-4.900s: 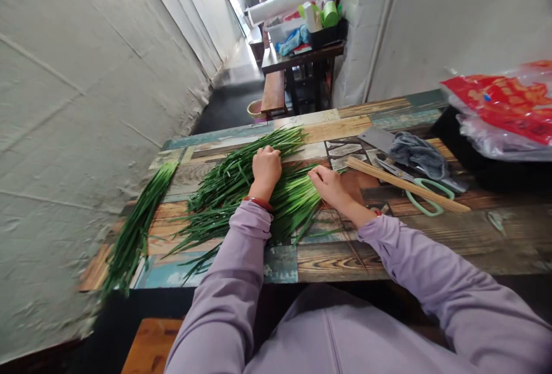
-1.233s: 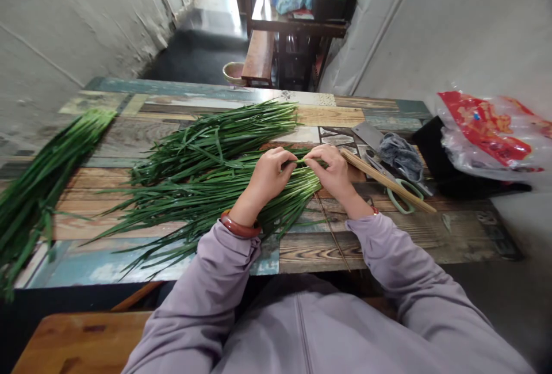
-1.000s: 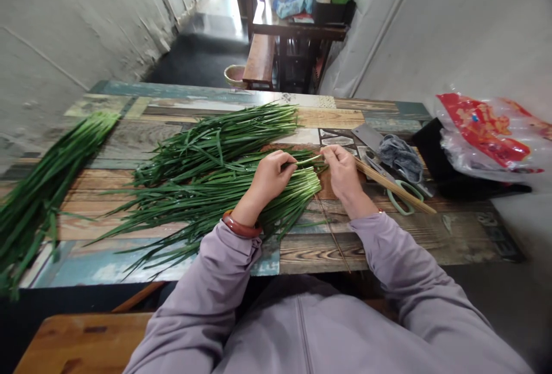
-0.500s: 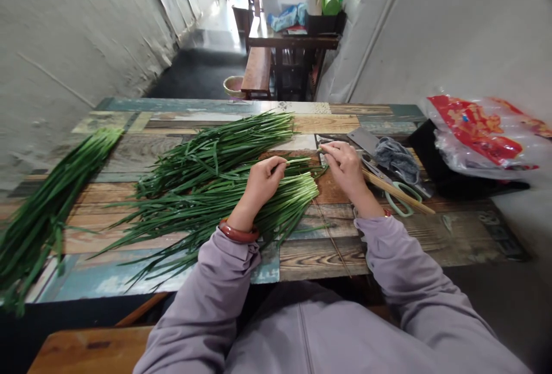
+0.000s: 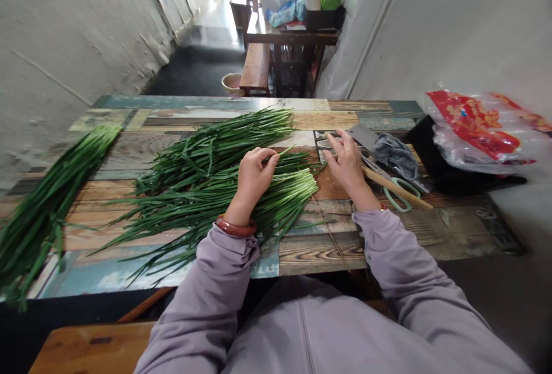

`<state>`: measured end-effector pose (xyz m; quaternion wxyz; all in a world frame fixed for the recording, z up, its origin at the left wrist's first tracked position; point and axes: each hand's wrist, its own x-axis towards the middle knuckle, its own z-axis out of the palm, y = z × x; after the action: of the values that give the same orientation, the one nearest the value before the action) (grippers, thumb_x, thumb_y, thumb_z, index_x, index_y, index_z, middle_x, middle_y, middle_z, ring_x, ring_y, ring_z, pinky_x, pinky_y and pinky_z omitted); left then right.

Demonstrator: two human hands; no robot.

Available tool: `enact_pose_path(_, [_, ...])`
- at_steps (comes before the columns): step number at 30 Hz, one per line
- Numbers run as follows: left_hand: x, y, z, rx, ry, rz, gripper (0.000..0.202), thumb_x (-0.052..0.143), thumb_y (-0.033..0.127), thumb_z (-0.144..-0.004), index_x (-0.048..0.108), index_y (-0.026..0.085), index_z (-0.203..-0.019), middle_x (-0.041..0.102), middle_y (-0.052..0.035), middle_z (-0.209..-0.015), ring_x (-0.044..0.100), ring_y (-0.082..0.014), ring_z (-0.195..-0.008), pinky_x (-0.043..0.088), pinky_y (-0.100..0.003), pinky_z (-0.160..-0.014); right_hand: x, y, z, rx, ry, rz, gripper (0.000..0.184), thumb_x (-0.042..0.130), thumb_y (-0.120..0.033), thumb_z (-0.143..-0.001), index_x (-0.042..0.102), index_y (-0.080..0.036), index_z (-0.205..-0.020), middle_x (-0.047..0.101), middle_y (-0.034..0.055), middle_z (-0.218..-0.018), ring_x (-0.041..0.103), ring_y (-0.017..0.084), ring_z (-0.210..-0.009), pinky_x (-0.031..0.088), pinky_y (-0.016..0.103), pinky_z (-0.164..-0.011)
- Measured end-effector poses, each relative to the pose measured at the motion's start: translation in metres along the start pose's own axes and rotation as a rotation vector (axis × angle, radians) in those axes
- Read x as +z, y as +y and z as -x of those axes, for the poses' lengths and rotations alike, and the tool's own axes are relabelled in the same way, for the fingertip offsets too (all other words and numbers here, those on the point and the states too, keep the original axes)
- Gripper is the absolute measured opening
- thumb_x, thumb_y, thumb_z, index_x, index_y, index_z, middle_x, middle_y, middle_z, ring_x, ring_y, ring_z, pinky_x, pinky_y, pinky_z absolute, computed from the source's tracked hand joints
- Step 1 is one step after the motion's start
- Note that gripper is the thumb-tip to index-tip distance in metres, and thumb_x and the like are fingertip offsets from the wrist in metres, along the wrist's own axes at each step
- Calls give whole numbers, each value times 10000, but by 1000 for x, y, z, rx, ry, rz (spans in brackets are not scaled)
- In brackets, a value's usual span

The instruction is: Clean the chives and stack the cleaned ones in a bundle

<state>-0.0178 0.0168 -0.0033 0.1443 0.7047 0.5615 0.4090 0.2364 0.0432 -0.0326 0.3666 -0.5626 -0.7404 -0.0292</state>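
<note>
My left hand [image 5: 257, 175] is closed in a pinch on a thin garlic chive stalk [image 5: 285, 151], whose pale end sticks out to the right. Under that wrist spreads a loose heap of garlic chives [image 5: 297, 185], white ends to the right. Just behind it lies a second pile of chives [image 5: 224, 142]. My right hand [image 5: 346, 162] hovers over the table with its fingers apart. Small pale scraps [image 5: 322, 136] lie by its fingertips. Whether any bit clings to those fingers is too small to tell.
Right of my right hand lie a cleaver [image 5: 362, 136], a grey cloth [image 5: 397, 156], green-handled scissors [image 5: 401, 197] and wooden chopsticks [image 5: 399, 190]. A red-and-clear plastic bag [image 5: 478, 126] sits at the far right. Another chive bunch [image 5: 56, 190] hangs over the table's left edge.
My right hand's fingers have gone from pinched together to spread, slightly higher in view. My left hand has shifted a little left and up, still pinching a stalk.
</note>
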Motion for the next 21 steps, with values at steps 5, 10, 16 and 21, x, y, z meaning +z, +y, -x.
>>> enact_pose_path(5, [0, -1, 0, -24, 29, 18, 224, 562, 309, -903, 719, 173, -820, 682, -51, -798, 605, -185, -768, 436, -304, -734, -4, 5, -3, 66, 116, -149, 391, 448, -438, -995, 735, -210, -859, 703, 127, -1139, 627, 252, -1076, 455, 434, -992])
enact_pose_path(10, [-1, 0, -1, -26, 40, 20, 219, 572, 306, -897, 716, 170, -804, 676, -46, -779, 597, -181, -751, 429, -304, -722, -5, 0, -6, 233, 183, -505, 460, 478, -535, -964, 643, -212, -681, 712, 86, -925, 654, 209, -925, 498, 375, -883])
enact_pose_path(16, [0, -1, 0, -12, 46, 33, 207, 578, 298, -895, 720, 174, -807, 677, -44, -780, 599, -180, -751, 427, -303, -716, 0, 3, -7, 334, 190, -640, 345, 534, -435, -921, 631, -201, -685, 686, 100, -1125, 653, 221, -1025, 542, 388, -874])
enact_pose_path(21, [0, 0, 0, -32, 42, 34, 204, 580, 291, -890, 716, 176, -790, 674, -42, -773, 597, -177, -741, 428, -301, -704, 3, 16, -4, 210, -2, -247, 516, 694, -259, -753, 633, -199, -1262, 452, 165, -1490, 453, 323, -1376, 382, 510, -1140])
